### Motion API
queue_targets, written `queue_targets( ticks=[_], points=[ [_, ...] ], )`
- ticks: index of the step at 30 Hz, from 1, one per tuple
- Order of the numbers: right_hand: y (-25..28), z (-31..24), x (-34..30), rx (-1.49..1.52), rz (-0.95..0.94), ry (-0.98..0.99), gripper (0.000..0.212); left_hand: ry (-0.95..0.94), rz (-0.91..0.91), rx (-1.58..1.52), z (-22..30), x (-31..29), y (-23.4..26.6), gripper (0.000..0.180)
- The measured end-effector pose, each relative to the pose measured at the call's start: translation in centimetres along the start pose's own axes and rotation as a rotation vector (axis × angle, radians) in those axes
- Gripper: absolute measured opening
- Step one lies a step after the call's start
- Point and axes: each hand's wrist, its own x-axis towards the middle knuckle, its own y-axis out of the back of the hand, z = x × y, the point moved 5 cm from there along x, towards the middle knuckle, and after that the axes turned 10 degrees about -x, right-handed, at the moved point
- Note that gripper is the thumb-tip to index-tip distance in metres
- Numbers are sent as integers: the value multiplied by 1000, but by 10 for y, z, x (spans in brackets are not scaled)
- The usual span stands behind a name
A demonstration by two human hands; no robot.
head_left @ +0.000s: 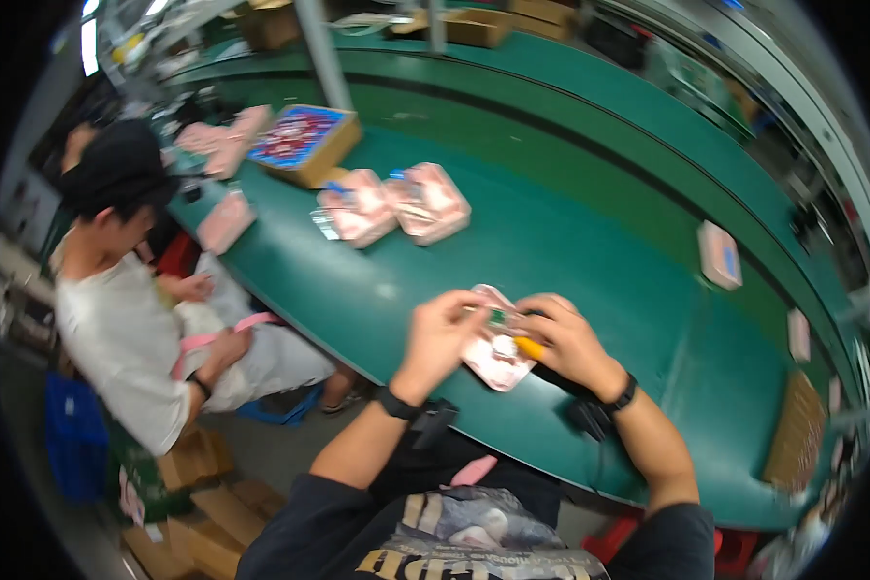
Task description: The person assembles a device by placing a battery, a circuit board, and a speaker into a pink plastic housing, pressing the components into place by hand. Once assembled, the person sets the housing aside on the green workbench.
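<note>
A pale pink plastic housing lies on the green table in front of me, its hollow side up. Above its far part is a small green piece that looks like a circuit board. My left hand has thumb and fingers pinched at the board's left edge. My right hand is closed at the right, its fingertips by the board. A yellow piece, apparently a tool handle, sticks out from under its fingers. Blur hides the exact contact.
Two pink housings with parts inside lie farther left, before a carton of small red-and-blue parts. Another pink housing is at right, near a brown board. A co-worker sits at left. A black device lies by my right wrist.
</note>
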Motion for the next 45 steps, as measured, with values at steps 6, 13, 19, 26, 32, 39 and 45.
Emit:
queue_targets(
  ticks=[6, 13, 19, 26, 32, 39, 45],
  points=[
    [-5, 12, -10, 10, 50, -97, 25, -313, -142, 576, 24, 7, -16, 22],
    [-16, 13, -3, -22, 68, -48, 22, -159, -245, 401, 9, 18, -9, 25],
    [-22, 13, -11, 95, 54, -81, 23, -260, -223, 365, -13, 29, -7, 32],
    [-15, 3, -1, 8, -5, -4, 28, -118, -187, 252, -13, 32, -5, 23],
    [-6, -2, -2, -118, 4, 79, 30, -39, -215, 225, -11, 36, -14, 17],
    [-7, -2, 2, -87, 58, 25, 34, -85, -247, 87, -17, 29, -10, 10],
    [-6, -2, -2, -63, 56, 50, 35, 27, -265, 53, -19, 27, -9, 9]
  ],
)
